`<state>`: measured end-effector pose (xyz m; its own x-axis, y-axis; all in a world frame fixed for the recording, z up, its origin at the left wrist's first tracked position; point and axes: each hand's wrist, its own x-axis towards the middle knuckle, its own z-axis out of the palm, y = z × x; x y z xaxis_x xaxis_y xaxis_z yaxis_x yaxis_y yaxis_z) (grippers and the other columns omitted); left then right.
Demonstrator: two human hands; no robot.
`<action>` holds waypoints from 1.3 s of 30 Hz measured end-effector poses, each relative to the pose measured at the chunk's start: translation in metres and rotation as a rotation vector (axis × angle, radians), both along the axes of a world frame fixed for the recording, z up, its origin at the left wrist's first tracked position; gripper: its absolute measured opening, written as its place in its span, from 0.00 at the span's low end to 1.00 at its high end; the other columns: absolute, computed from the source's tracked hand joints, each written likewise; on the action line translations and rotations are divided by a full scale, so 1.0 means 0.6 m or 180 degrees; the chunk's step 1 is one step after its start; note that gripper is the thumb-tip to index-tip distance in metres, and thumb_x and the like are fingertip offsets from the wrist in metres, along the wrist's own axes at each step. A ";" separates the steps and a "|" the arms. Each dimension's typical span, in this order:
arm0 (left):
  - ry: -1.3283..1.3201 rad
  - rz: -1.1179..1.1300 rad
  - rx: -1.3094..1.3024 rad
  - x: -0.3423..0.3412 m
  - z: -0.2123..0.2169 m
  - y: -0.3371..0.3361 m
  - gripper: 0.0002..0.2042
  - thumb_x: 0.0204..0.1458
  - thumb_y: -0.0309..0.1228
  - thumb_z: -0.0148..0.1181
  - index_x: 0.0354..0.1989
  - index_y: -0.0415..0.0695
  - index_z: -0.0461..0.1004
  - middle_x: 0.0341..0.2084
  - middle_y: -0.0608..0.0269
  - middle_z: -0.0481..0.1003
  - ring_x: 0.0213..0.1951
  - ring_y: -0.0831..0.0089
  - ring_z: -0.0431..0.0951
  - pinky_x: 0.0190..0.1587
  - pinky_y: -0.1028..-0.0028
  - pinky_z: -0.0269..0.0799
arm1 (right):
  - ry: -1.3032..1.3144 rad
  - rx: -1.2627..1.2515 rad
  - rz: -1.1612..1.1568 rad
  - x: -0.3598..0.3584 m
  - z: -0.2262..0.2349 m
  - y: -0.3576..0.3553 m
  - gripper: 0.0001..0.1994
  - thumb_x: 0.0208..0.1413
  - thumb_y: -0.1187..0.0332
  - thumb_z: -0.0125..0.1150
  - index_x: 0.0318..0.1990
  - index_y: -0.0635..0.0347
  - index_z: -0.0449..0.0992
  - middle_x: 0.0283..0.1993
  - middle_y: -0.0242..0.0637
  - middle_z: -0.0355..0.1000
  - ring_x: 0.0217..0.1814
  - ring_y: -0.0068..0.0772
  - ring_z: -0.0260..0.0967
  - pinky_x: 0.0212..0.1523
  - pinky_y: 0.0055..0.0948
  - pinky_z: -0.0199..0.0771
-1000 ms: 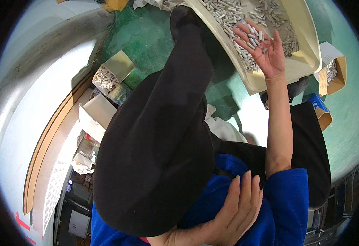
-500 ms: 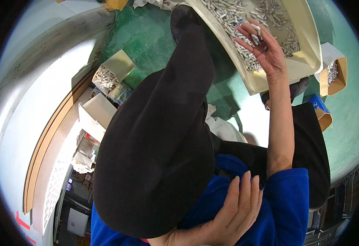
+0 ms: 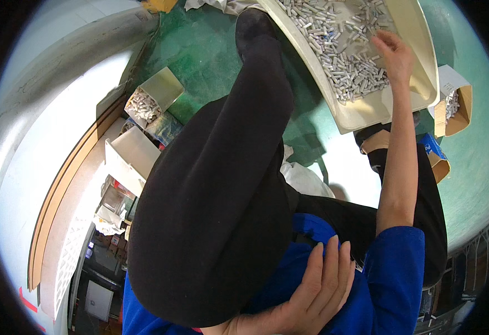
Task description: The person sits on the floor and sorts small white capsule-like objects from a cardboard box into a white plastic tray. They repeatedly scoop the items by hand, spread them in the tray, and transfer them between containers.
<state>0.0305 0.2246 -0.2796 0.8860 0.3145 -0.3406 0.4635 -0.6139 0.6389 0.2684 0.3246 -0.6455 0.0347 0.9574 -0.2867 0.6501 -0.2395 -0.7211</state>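
The right hand [image 3: 398, 56] sat curled over pale cylinders [image 3: 360, 78], penned within reach by the walls of the cream tray [image 3: 367, 114]; whether its grip pinched one, I couldn't tell; the left hand [image 3: 311, 296] rested, fingers extended

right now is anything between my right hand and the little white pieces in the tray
Nothing visible does. The right hand is over the tray, close to the little white pieces; the left hand rests back by the blue shirt, out of the way.
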 end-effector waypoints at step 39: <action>-0.0027 -0.0108 0.0034 -0.010 -0.008 0.033 0.22 0.57 0.38 0.36 0.49 0.32 0.66 0.43 0.40 0.71 0.47 0.50 0.73 0.50 0.58 0.69 | 0.2733 -0.1188 -0.1401 0.041 -0.032 0.003 0.12 0.52 0.64 0.57 0.35 0.66 0.74 0.31 0.36 0.70 0.33 0.26 0.70 0.33 0.24 0.72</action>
<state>0.0243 0.2442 -0.2846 0.8991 0.2879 -0.3297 0.4369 -0.6359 0.6362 0.2928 0.3264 -0.6646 0.0037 0.7545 -0.6562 -0.2477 -0.6351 -0.7316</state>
